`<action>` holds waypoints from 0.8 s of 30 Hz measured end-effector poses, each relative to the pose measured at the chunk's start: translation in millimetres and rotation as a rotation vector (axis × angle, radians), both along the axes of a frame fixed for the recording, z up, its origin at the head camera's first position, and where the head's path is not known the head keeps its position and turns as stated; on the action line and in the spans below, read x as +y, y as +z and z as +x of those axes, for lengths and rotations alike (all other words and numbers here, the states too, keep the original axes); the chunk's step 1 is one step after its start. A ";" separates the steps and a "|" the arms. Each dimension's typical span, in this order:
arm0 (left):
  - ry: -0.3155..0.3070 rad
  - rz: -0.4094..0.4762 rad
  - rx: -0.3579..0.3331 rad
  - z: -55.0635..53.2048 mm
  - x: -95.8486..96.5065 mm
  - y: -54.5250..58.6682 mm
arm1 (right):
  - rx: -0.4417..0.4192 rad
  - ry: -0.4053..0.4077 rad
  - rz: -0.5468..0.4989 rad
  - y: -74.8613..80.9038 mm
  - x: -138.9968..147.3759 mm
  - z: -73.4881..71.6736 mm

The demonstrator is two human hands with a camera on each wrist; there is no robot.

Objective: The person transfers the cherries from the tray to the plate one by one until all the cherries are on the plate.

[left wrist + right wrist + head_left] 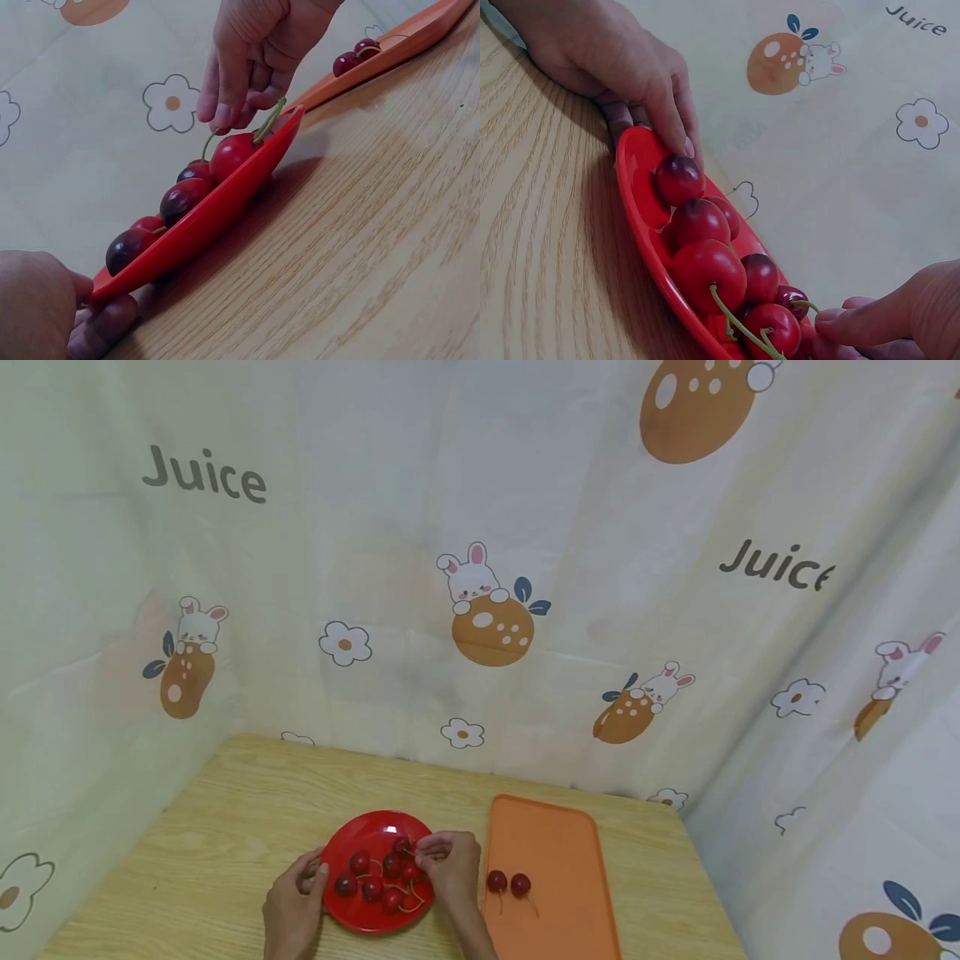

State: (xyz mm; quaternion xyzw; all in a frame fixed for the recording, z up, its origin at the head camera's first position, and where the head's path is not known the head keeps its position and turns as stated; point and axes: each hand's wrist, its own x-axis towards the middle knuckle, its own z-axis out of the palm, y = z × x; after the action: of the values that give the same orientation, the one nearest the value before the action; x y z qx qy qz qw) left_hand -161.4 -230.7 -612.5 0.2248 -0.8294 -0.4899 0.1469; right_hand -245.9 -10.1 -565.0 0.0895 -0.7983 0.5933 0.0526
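My left hand [292,908] grips the left rim of a red plate [356,835], thumb on top and fingers beneath in the left wrist view. Several dark red cherries with green stems lie on the plate. Over the plate's right side, my right hand [454,870] pinches the stem of a cherry [790,297] between thumb and fingers. That cherry sits at the far side of the group, close beside others. A large cherry [709,276] with a long stem is nearest in the right wrist view.
Right of the plate lies an orange tray [543,843] on the wooden table [225,827]. Two cherries, one on the left [497,882] and one beside it [521,885], rest on its left part. A printed curtain [390,568] hangs behind the table and along its sides.
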 end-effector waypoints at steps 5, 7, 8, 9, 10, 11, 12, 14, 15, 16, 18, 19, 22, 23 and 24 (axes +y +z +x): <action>0.006 -0.002 0.004 -0.9 1.5 0.7 | -0.008 0.013 0.012 4.4 4.7 2.0; 0.006 -0.007 0.009 -1.0 2.2 1.4 | -0.010 0.020 0.005 5.8 6.8 2.7; 0.006 -0.009 0.012 -1.1 2.3 1.6 | -0.013 0.024 0.002 6.3 7.8 3.1; 0.006 -0.012 0.015 -1.0 2.4 1.7 | -0.015 0.026 0.000 6.7 8.8 3.7; 0.007 -0.014 0.018 -0.9 2.5 1.8 | -0.016 0.028 -0.002 7.2 9.9 4.2; 0.008 -0.016 0.020 -0.7 2.4 1.7 | -0.022 0.026 -0.005 8.0 10.7 4.9; 0.012 -0.019 0.021 -0.5 2.5 1.8 | -0.022 0.025 -0.007 8.9 11.6 5.6; 0.017 -0.022 0.021 -0.1 2.0 1.6 | -0.020 0.023 -0.011 10.4 13.2 6.7; 0.018 -0.024 0.021 0.1 1.8 1.4 | -0.020 0.022 -0.015 10.9 13.8 6.9; 0.018 -0.024 0.020 -0.1 1.7 1.2 | -0.024 0.020 -0.018 11.1 14.6 6.7; 0.018 -0.021 0.015 -0.4 1.7 0.5 | -0.034 0.017 -0.024 11.1 16.1 6.3; 0.019 -0.015 0.012 -0.6 1.9 -0.1 | -0.034 0.017 -0.027 10.3 17.4 6.0; 0.021 -0.007 0.006 -1.0 2.8 -1.7 | -0.027 0.015 -0.039 9.8 23.9 6.1; 0.022 -0.006 0.006 -0.8 3.0 -2.4 | -0.020 0.015 -0.044 9.9 27.0 6.5; 0.023 -0.006 0.006 -0.7 3.2 -2.8 | -0.015 0.015 -0.048 10.0 30.6 6.8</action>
State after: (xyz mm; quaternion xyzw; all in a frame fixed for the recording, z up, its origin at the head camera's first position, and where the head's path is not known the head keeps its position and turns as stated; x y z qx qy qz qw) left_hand -162.2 -227.5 -615.3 0.2326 -0.8277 -0.4864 0.1557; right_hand -239.1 20.5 -555.0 0.0898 -0.7834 0.6134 0.0445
